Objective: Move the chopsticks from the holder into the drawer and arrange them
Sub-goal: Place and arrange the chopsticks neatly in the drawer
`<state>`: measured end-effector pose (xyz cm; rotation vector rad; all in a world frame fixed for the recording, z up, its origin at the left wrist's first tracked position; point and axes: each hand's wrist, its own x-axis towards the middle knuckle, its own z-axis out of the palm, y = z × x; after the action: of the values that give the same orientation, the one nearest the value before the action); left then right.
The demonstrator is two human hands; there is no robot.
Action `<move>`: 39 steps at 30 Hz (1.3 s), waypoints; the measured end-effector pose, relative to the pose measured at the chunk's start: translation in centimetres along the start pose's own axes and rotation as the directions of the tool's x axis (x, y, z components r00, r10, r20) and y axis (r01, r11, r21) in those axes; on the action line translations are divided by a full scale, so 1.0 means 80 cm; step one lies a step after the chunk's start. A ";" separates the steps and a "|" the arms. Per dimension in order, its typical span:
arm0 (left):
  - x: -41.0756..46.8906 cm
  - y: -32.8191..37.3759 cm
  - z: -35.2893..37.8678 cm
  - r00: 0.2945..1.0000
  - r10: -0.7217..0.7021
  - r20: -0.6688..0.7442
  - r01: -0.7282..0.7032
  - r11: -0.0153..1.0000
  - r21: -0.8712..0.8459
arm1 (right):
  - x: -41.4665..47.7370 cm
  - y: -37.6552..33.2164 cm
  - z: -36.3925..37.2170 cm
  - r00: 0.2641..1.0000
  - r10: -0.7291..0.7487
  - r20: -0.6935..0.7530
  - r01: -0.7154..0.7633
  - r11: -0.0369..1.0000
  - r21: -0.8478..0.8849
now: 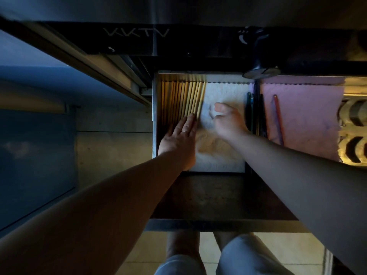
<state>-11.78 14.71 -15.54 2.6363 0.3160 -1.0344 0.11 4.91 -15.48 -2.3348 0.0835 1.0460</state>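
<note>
Several pale wooden chopsticks (184, 98) lie side by side, lengthwise, in the left part of the open drawer (198, 223). A white cloth liner (224, 92) covers the drawer floor beside them. My left hand (179, 137) lies flat with its fingers together, the fingertips resting on the near ends of the rightmost chopsticks. My right hand (228, 122) hovers over the white liner just right of the chopsticks, fingers loosely curled and thumb raised, with nothing visible in it. The holder is not in view.
A dark divider (256, 108) splits the drawer; dark utensils lie along it. The right compartment has a pink liner (301, 116) with a reddish stick (278, 120) on it. A black lamp base (260, 71) sits on the countertop edge above. My knees (244, 255) are below.
</note>
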 end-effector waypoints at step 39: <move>0.073 0.226 -0.025 0.851 -0.520 0.074 0.382 0.516 -0.767 | 0.017 0.165 -0.147 0.979 -0.172 0.106 0.160 0.980 0.115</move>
<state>-0.80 -0.93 -14.81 1.8509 1.2493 -0.5748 5.21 -12.00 -16.53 -2.1410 -0.0975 1.0639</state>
